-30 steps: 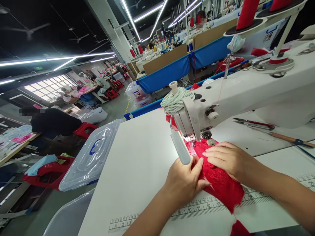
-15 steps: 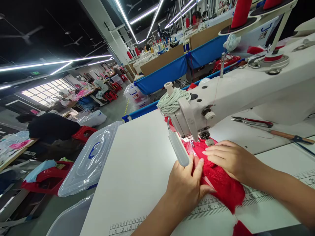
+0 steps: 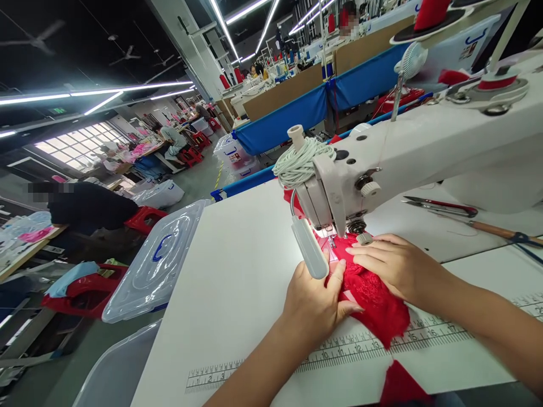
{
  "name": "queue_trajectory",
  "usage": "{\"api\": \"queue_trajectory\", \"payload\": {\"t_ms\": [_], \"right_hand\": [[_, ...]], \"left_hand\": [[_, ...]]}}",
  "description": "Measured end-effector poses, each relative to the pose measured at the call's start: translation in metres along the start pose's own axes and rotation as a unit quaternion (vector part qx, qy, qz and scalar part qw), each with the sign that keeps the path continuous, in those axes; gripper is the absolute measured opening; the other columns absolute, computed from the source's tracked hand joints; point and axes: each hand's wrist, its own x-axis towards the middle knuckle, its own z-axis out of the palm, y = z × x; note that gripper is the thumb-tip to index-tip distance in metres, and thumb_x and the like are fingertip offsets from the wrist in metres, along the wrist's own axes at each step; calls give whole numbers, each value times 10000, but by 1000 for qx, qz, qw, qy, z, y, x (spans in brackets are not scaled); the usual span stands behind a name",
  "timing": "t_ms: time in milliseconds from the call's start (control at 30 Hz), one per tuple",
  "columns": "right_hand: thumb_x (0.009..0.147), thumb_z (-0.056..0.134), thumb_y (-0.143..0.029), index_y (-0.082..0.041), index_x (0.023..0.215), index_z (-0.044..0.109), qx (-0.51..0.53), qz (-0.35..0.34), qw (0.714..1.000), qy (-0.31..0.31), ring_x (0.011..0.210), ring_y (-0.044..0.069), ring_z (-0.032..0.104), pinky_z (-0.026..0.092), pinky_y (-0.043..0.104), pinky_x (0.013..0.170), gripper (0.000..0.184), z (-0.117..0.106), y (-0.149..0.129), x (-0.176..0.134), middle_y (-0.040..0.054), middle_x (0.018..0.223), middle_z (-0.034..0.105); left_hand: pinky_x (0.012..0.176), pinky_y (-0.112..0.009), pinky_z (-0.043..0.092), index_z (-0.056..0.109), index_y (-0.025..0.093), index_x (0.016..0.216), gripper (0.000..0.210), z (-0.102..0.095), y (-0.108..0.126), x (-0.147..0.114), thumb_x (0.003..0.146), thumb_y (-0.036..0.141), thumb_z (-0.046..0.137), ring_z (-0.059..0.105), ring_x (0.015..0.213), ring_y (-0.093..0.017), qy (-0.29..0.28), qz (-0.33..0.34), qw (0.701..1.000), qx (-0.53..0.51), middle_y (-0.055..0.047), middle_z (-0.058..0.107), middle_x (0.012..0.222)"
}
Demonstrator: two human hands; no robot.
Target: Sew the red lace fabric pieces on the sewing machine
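Observation:
Red lacy fabric [image 3: 373, 297] lies under the head of a white sewing machine [image 3: 339, 192], its far part near the needle and presser foot [image 3: 331, 240]. My left hand [image 3: 311, 299] rests on the fabric's left edge, thumb spread, some fingers hidden behind a grey lamp [image 3: 309, 249]. On the right side, my right hand [image 3: 396, 268] lies palm down over the fabric, fingers stretched toward the presser foot. A thread joins the near end of the fabric to another red piece [image 3: 403, 384] at the table's front edge.
A printed ruler [image 3: 339, 350] runs along the white table [image 3: 229, 271]. Thread snips [image 3: 441, 206] and a wooden-handled tool [image 3: 494, 229] lie right of the machine head. Left of the table stands a lidded clear plastic box [image 3: 159, 260]. A person in dark clothing [image 3: 91, 206] sits beyond it.
The red fabric has moved a little toward the needle, and its near end is farther up the table. More of the second red piece shows. Both hands stay on the fabric; the view has shifted slightly.

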Motion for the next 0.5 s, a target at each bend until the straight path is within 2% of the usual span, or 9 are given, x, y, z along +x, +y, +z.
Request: {"api": "queue_trajectory", "payload": {"t_ms": [233,367,500], "right_hand": [[750,381,31,-186,1187,659,3,11,999,-34,1139,215,607,469,406,910,562,2,1,-4,83,1260,682],[835,391,-12,-202,1128,674,19,-26,999,-11,1142,205,602,424,402,963,449,0,-1,-3,53,1219,706],[849,425,-27,-180,1086,684,11,-26,1000,-2,1084,216,621,422,405,942,383,-2,-2,-3,56,1107,742]], "left_hand": [[726,-369,513,630,78,1242,769,-4,0,4,987,653,189,614,996,-296,1,-3,1000,-26,-211,646,1204],[706,-361,500,628,74,1235,752,-9,2,4,984,659,229,610,891,-262,-11,15,1000,-23,-197,669,1129],[663,-349,480,651,102,1213,712,-10,3,4,994,637,235,603,865,-260,-19,6,1000,-14,-194,676,1096]]}}
